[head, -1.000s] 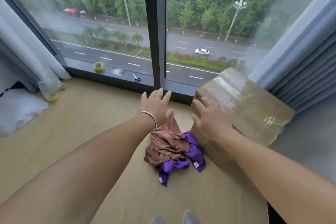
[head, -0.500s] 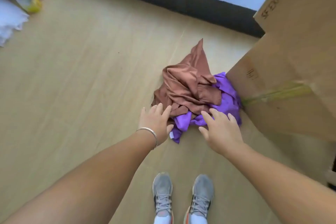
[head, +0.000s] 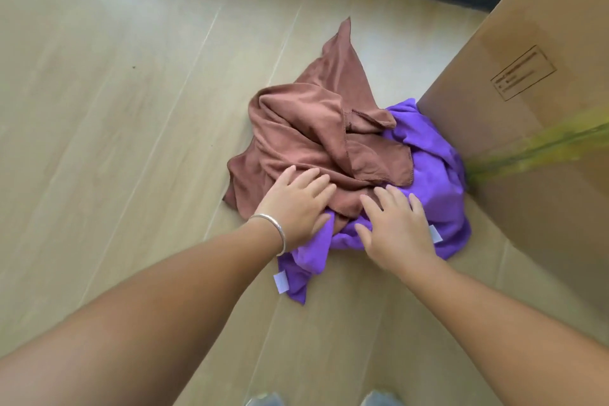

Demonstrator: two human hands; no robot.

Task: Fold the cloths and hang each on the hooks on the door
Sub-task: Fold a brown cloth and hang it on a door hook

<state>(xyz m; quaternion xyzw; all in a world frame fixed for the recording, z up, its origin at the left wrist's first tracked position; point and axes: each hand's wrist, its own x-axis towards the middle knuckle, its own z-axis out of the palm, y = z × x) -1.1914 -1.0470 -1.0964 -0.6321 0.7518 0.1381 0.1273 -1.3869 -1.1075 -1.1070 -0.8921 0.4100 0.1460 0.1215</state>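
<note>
A crumpled brown cloth (head: 316, 138) is lying heaped on a purple cloth (head: 428, 175) on the wooden floor (head: 115, 109), the purple one touching a cardboard box (head: 527, 109). The left hand (head: 296, 204) is resting flat-fingered on the brown cloth's near edge; the right hand (head: 398, 227), fingers spread, is pressing the purple cloth just beside it.

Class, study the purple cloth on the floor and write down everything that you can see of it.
The purple cloth is soft, fleecy-looking fabric, crumpled and unfolded on the wooden floor. It lies mostly beneath the brown cloth, showing at the pile's right and near sides. Two small white tags show at its edges. Its right side lies against the cardboard box. The left hand rests on both cloths, thumb on the purple; the right hand, fingers spread, lies on it.
</note>
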